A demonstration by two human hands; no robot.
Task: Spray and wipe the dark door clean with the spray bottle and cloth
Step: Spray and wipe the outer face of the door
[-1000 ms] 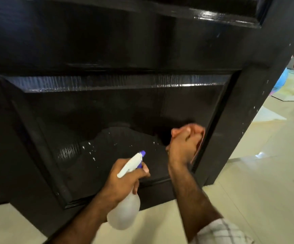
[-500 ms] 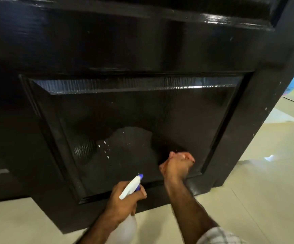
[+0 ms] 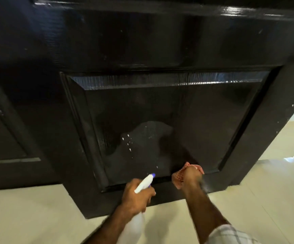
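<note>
Two hands are working at the foot of the dark door (image 3: 142, 41), which is filling most of the view. Toward six o'clock, the left hand (image 3: 136, 197) is gripping a white spray bottle (image 3: 143, 183), its blue-tipped nozzle pointing at the recessed panel (image 3: 204, 120). Just toward three o'clock of it, the right hand (image 3: 191, 176) is clutching a reddish cloth (image 3: 178, 178) against the panel's lower moulding. White droplets (image 3: 127, 140) are dotting a dull patch above. Pale floor tiles (image 3: 274, 199) are showing at four o'clock. Blur is smearing the bottle's body, and a checked sleeve (image 3: 228, 234) is running off-frame.

Pale glossy tile floor (image 3: 274, 199) w/ bright light glare (image 3: 289, 158) (right side).
</note>
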